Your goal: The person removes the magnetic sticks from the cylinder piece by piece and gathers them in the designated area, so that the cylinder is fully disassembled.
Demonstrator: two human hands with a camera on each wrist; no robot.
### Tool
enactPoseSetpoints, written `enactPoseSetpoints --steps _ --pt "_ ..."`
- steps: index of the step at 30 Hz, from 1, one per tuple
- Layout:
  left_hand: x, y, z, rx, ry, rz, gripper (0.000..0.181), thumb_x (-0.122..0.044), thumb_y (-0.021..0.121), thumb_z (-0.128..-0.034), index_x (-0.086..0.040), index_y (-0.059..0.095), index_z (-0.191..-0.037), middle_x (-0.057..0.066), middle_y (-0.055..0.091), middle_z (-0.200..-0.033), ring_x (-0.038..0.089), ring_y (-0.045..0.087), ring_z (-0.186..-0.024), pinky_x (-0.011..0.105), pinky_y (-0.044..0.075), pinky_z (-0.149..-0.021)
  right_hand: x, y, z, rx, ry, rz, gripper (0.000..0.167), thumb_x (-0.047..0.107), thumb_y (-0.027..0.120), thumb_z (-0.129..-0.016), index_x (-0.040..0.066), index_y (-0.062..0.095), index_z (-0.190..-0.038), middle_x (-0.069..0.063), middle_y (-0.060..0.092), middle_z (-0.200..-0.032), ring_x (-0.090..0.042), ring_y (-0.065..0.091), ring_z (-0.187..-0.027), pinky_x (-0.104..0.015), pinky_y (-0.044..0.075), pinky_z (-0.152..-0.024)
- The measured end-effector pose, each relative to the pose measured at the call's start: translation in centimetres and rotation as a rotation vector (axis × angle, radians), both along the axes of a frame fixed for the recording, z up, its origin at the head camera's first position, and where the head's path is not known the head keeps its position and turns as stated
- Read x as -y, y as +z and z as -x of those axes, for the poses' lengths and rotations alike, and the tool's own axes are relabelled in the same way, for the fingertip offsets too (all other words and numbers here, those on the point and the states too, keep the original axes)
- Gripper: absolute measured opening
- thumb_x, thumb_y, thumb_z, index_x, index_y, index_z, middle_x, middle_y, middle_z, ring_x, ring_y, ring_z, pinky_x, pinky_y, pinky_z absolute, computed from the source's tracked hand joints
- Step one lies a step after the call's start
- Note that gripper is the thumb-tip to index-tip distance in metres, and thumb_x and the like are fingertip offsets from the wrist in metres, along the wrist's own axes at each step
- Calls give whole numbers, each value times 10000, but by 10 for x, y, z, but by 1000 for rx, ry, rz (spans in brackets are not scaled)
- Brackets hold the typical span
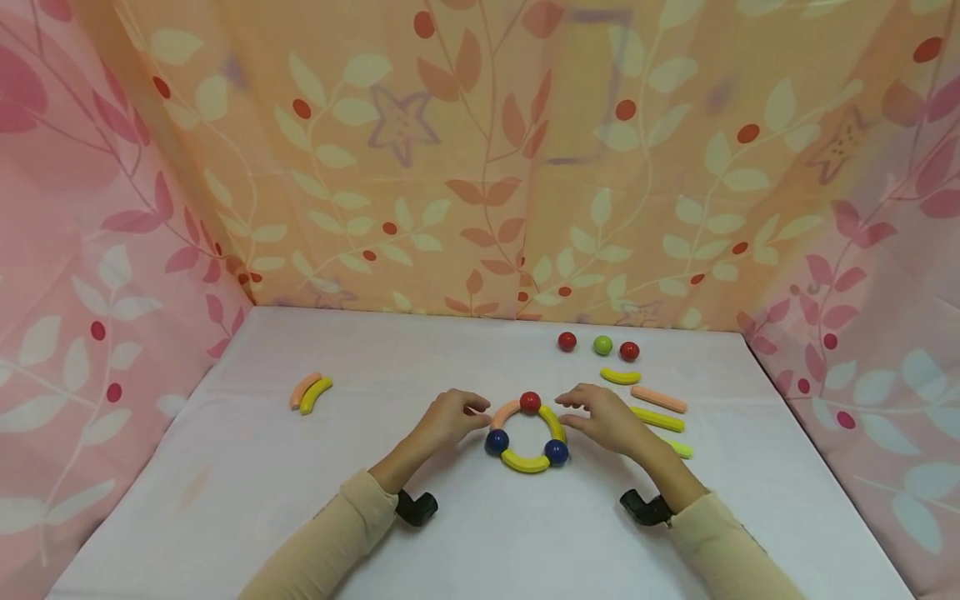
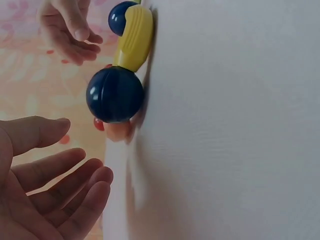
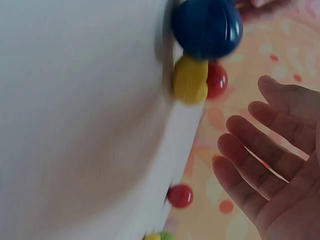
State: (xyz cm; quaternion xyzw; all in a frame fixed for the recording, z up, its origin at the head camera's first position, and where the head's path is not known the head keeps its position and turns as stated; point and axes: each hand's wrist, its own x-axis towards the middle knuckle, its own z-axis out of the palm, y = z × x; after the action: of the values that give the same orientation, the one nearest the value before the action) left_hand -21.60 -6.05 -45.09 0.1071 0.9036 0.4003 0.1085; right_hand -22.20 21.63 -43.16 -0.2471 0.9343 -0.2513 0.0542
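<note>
Beige sleeves (image 1: 330, 533) frame two bare hands on either side of a ring (image 1: 525, 463) of coloured pieces lying on a white-covered table (image 1: 225, 500). Left grip (image 1: 453, 414), its thumb and loosely bent fingers apart, hangs just beside the ring's orange curve (image 1: 505, 412); right grip (image 1: 606, 419), likewise with thumb and fingers parted, faces it beside a yellow curve (image 1: 553, 423). Between the two grips, a red ball (image 1: 530, 402) marks the ring's far side, a blue ball (image 1: 497, 442) sits near the left grip and a second blue ball (image 1: 556, 452) near the right, with a lower yellow curve (image 1: 513, 461) linking the blue pair on the person's side. Well left of the left grip, an orange arc (image 1: 304, 389) and a yellow arc (image 1: 316, 395) lie side by side. Beyond the right grip rest a small yellow piece (image 1: 620, 377) and, farther off, a green ball (image 1: 603, 345) between two red ones. To that grip's right lie an orange stick (image 1: 658, 398), a yellow stick (image 1: 660, 419) and a yellow-green stick (image 1: 678, 448), the last partly hidden by the forearm. Floral cloth (image 1: 480, 250) hangs beyond both grips.
</note>
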Motion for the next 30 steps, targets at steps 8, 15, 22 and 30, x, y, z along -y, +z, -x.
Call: enactPoseSetpoints --steps 8,15,22,30 --pt "-4 -6 -3 52 -50 -11 260 -206 719 -876 -75 731 -1101 74 734 -1047 207 682 -934 330 558 -765 32 -7 -10 88 117 13 276 212 675 -917 70 700 -1153 -36 689 -1066 -161 603 -937 -392 541 -861" --pt "-8 -4 -10 29 -70 1 253 -190 733 -863 -50 727 -1074 95 724 -1080 225 703 -938 312 569 -743 45 -14 -21 37 232 -46 239 215 684 -904 91 726 -1103 29 678 -1004 -69 594 -875 -248 517 -780" --pt "-13 -5 -16 -43 -58 48 236 -177 761 -836 -54 740 -1036 101 694 -1058 213 701 -901 246 542 -671 56 -20 -27 -15 284 -75 183 198 704 -887 94 747 -1032 40 681 -935 -19 581 -822 -226 524 -765" --pt "-17 -3 -21 -129 -77 79 195 -146 782 -809 -51 762 -978 85 675 -981 200 698 -874 235 535 -687 62 -20 -31 -20 264 -126 195 187 735 -858 85 738 -1025 35 683 -897 -23 552 -775 -221 501 -730"
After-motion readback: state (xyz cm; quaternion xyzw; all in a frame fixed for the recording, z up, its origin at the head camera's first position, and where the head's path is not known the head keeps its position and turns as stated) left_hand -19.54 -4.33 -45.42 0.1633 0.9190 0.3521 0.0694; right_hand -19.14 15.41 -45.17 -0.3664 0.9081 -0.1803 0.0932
